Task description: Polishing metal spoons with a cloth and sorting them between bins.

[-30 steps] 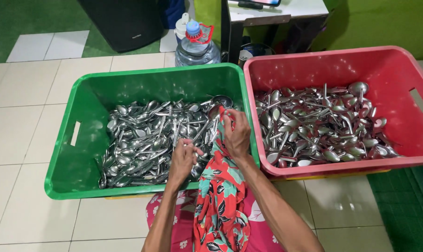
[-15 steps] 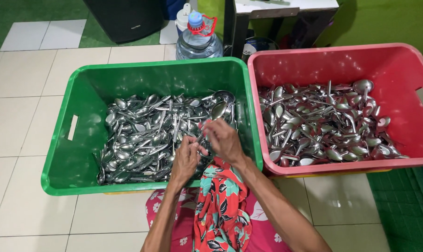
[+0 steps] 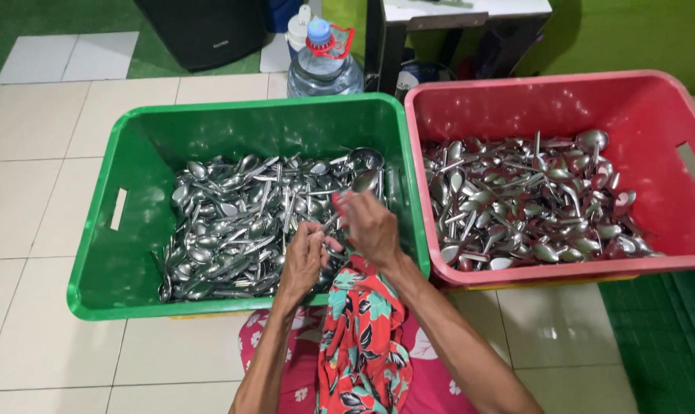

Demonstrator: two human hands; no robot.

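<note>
Over the near right part of the green plastic crate [image 3: 133, 253], heaped with shiny metal spoons [image 3: 232, 222], the left hand [image 3: 305, 257] is closed on a spoon handle. The right hand [image 3: 370, 226] pinches a spoon [image 3: 363, 182] in the floral cloth [image 3: 363, 337]. The bowl is best rubbed firmly while the handle is held steady, with the red crate [image 3: 669, 100] of smooth spoons close by.

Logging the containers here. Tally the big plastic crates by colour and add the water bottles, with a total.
Green crate: 1, holding a heap of metal spoons, both hands over it
Red crate: 1, also holding spoons
Clear water bottle, blue cap: 1
Total: 3
</note>
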